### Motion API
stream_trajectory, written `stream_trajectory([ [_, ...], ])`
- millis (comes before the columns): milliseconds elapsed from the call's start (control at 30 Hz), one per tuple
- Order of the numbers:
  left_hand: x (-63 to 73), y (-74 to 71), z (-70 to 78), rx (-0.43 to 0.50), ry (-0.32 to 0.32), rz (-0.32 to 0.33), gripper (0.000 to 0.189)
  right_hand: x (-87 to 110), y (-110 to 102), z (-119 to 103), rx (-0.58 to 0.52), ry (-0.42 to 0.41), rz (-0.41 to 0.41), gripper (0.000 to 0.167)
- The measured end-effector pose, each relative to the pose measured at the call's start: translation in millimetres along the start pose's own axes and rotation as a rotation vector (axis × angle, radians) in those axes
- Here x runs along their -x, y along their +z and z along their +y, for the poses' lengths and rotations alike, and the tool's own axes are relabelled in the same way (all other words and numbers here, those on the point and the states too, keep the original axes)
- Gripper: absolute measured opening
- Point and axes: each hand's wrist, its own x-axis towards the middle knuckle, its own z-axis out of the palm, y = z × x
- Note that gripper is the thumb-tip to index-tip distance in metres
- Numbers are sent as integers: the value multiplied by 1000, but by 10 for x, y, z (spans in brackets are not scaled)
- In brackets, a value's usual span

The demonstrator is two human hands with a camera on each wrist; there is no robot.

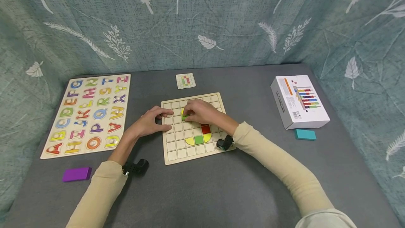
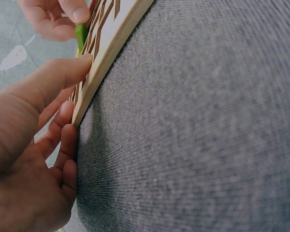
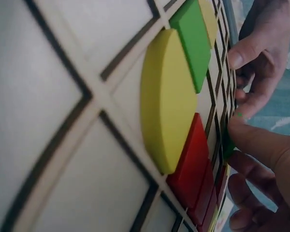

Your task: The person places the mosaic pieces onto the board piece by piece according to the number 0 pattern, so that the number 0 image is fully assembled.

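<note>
A square wooden grid board [image 1: 172, 147] lies on the grey table. My right hand [image 1: 200, 111] pinches a green tile [image 1: 184, 117] over its upper middle, beside a mostly hidden yellow tile. In the right wrist view, thumb and fingertips meet at that tile's edge. My left hand [image 1: 151, 121] rests at the board's left side, thumb and forefinger spread apart and touching its top. Lower on the grid sit a green square [image 1: 199, 140], yellow quarter-round tiles [image 1: 207, 137] on either side of it, and red squares [image 1: 205, 129], some hidden by my right hand.
Behind the board lies a small pattern card [image 1: 185, 81]. An alphabet puzzle [image 1: 71, 112] and a purple block [image 1: 77, 174] are at left. A white box [image 1: 300, 97] and a teal block [image 1: 305, 134] stand at right. A leaf-patterned curtain [image 1: 221, 20] hangs behind.
</note>
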Motion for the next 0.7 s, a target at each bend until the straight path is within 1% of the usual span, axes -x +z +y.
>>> stream_trajectory([
  [67,-6,4,-1,2,7,-2,52,13,-9,-9,36,5,-15,14],
  [133,-6,5,-4,7,19,-3,52,49,-35,-17,39,-1,-18,15],
  [167,-2,3,-6,8,24,-2,52,87,-55,-18,25,-4,-6,16],
  [233,2,6,-6,10,26,-2,52,234,-113,-5,-66,-2,50,20],
  [267,5,9,-4,12,26,-4,52,347,-144,11,-132,2,92,22],
  [333,9,12,-1,13,23,-9,52,640,-187,84,-246,7,198,25],
  [400,8,14,7,17,14,-14,52,994,-199,194,-314,43,298,26],
  [433,8,12,9,21,10,-17,52,1169,-190,264,-320,68,337,27],
  [500,9,0,13,26,5,-17,53,1492,-170,402,-308,135,381,30],
  [567,9,-11,22,31,3,-14,53,1746,-147,527,-302,213,400,33],
  [633,5,-18,27,33,1,-15,53,1930,-130,621,-303,270,402,38],
  [700,-1,-14,29,33,3,-20,53,2044,-114,679,-301,310,396,41],
])
